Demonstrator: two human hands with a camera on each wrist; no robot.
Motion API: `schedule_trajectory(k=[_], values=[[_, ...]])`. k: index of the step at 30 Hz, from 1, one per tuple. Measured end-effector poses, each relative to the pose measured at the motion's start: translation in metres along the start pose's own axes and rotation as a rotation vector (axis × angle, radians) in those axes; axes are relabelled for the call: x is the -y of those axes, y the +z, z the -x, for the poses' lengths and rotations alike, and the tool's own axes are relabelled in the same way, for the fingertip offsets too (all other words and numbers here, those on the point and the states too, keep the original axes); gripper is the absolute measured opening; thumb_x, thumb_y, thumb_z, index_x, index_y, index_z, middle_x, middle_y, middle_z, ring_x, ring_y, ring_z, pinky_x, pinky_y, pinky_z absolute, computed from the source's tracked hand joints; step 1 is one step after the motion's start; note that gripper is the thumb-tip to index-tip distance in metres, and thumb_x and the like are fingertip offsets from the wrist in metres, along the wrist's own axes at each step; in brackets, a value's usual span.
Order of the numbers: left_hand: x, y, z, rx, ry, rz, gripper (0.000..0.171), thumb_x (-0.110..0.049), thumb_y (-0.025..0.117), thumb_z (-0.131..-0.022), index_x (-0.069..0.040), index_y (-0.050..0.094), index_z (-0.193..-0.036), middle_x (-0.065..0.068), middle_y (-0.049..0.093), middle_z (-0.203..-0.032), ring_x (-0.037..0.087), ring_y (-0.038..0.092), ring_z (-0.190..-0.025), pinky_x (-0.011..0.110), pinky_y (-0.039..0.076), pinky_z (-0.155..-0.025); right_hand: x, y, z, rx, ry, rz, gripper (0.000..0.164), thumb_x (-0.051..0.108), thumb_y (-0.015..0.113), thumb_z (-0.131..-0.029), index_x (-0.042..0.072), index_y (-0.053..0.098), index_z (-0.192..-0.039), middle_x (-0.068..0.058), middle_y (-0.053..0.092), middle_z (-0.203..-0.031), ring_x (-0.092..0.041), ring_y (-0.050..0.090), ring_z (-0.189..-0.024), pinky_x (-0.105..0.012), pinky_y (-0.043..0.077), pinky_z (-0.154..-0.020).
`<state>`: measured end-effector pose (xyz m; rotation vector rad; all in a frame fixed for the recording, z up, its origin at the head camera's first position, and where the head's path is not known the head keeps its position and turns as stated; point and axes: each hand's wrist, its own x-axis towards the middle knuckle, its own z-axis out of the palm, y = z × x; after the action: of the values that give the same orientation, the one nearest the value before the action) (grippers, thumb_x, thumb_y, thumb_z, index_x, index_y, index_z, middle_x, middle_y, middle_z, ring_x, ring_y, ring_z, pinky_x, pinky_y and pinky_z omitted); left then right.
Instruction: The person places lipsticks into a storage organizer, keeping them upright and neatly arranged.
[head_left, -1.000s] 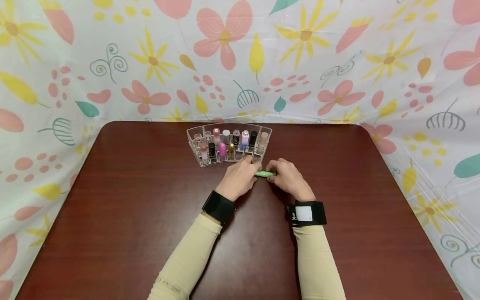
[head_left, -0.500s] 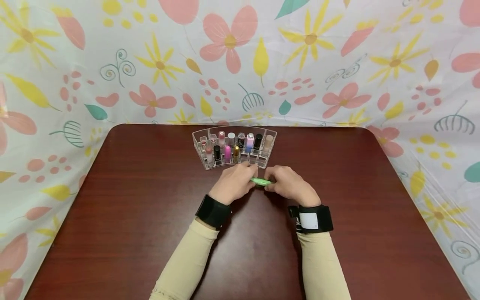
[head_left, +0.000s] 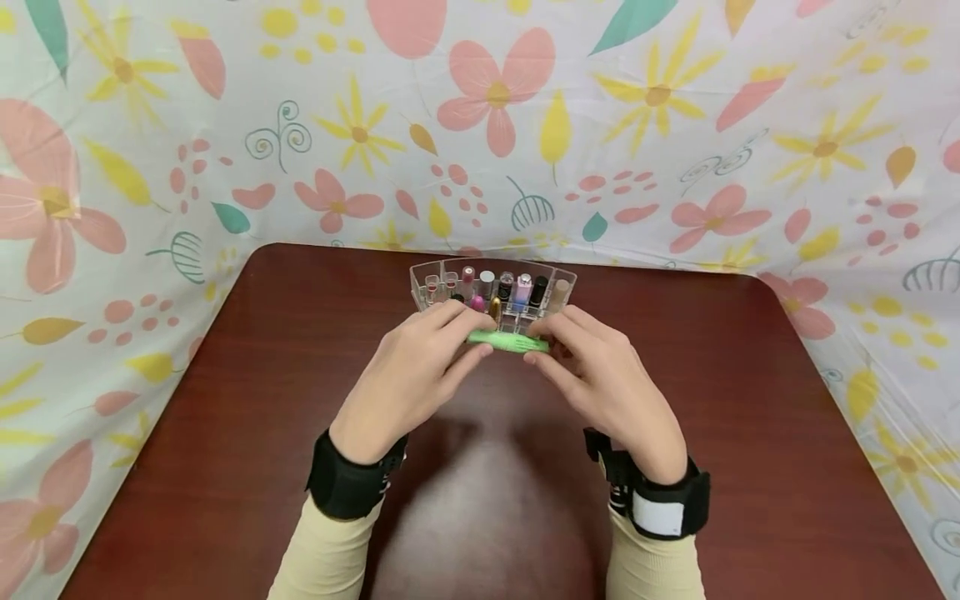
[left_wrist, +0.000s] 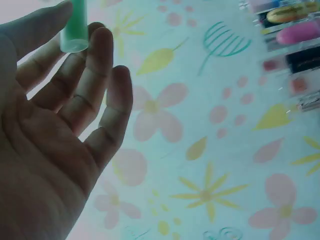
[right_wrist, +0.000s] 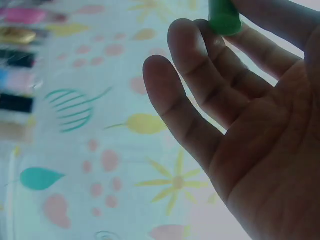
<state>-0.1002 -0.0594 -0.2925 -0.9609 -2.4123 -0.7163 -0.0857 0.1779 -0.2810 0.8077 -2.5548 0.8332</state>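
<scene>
Both hands hold a slim green tube (head_left: 508,341) level, one at each end, in front of the cosmetics organizer. Small dark print shows on its side. My left hand (head_left: 408,375) pinches the left end between thumb and fingers. In the left wrist view the tube's pale, round end (left_wrist: 75,46) pokes past the thumb. On the other end, the thumb and fingers of my right hand (head_left: 611,379) pinch it, and the right wrist view shows a darker green end (right_wrist: 225,24). The remaining fingers of both hands are loosely bent.
Behind the hands, a clear fan-shaped organizer (head_left: 551,271) holds several lipsticks and small bottles in rows, including a pink and blue tube (head_left: 522,289). It stands near the back edge of the dark red table (head_left: 225,433). A flowered cloth (head_left: 480,192) hangs behind.
Both hands have lifted the green tube off the table and brought it nearer to the head camera. The head view has shifted, and the organizer is now partly covered by the hands.
</scene>
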Motion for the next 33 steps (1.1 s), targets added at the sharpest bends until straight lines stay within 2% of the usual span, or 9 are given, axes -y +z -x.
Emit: schedule_trajectory(k=[3,7,13,22,28,33], values=[[-0.006,-0.009,0.004,-0.069,0.028,-0.016,0.02,-0.026,0.071,-0.097,-0.016,0.069,-0.114,-0.004,0.067,-0.106,0.012,0.06,-0.089,0.029,0.053,-0.078,0.009,-0.003,-0.001,-0.053,-0.055,-0.058,0.027,0.009,0.082,-0.085,0.014,0.07,-0.109,0.006,0.062,-0.095,-0.004,0.057,-0.08,-0.012,0.047,-0.07],[-0.01,-0.01,0.003,-0.107,0.06,-0.011,0.02,-0.024,0.071,-0.097,-0.014,0.069,-0.114,-0.003,0.068,-0.104,0.013,0.061,-0.09,0.029,0.053,-0.081,0.014,-0.003,-0.002,-0.084,-0.083,-0.11,0.029,0.003,0.083,-0.082,0.011,0.071,-0.108,0.004,0.064,-0.096,-0.006,0.06,-0.085,-0.009,0.049,-0.073],[-0.012,-0.008,0.002,-0.097,0.093,-0.021,0.028,-0.025,0.074,-0.094,-0.013,0.069,-0.119,-0.001,0.066,-0.111,0.014,0.062,-0.099,0.027,0.054,-0.088,0.014,-0.002,-0.003,-0.091,-0.091,-0.112,0.029,0.0,0.082,-0.082,0.011,0.071,-0.106,0.003,0.065,-0.097,-0.003,0.058,-0.086,-0.008,0.049,-0.074],[-0.011,-0.007,0.003,-0.101,0.109,-0.089,0.025,-0.029,0.077,-0.091,-0.014,0.071,-0.11,-0.003,0.064,-0.093,0.014,0.06,-0.084,0.028,0.051,-0.078,0.015,0.004,-0.006,-0.028,-0.136,-0.086,0.023,0.008,0.08,-0.087,0.012,0.071,-0.107,0.005,0.065,-0.097,-0.002,0.054,-0.081,-0.013,0.042,-0.07],[-0.008,-0.007,0.006,-0.08,0.099,-0.09,0.019,-0.029,0.072,-0.095,-0.017,0.072,-0.109,-0.004,0.068,-0.097,0.012,0.064,-0.09,0.028,0.053,-0.083,0.015,0.008,-0.007,-0.016,-0.152,-0.074,0.021,0.012,0.078,-0.089,0.012,0.071,-0.108,0.005,0.067,-0.096,-0.003,0.054,-0.078,-0.013,0.041,-0.069],[-0.008,-0.008,0.007,-0.062,0.086,-0.085,0.022,-0.032,0.071,-0.095,-0.017,0.072,-0.111,-0.004,0.068,-0.099,0.013,0.063,-0.088,0.029,0.053,-0.082,0.014,0.007,-0.006,-0.018,-0.152,-0.105,0.024,0.009,0.08,-0.087,0.011,0.071,-0.109,0.004,0.069,-0.099,-0.005,0.058,-0.081,-0.014,0.043,-0.072]])
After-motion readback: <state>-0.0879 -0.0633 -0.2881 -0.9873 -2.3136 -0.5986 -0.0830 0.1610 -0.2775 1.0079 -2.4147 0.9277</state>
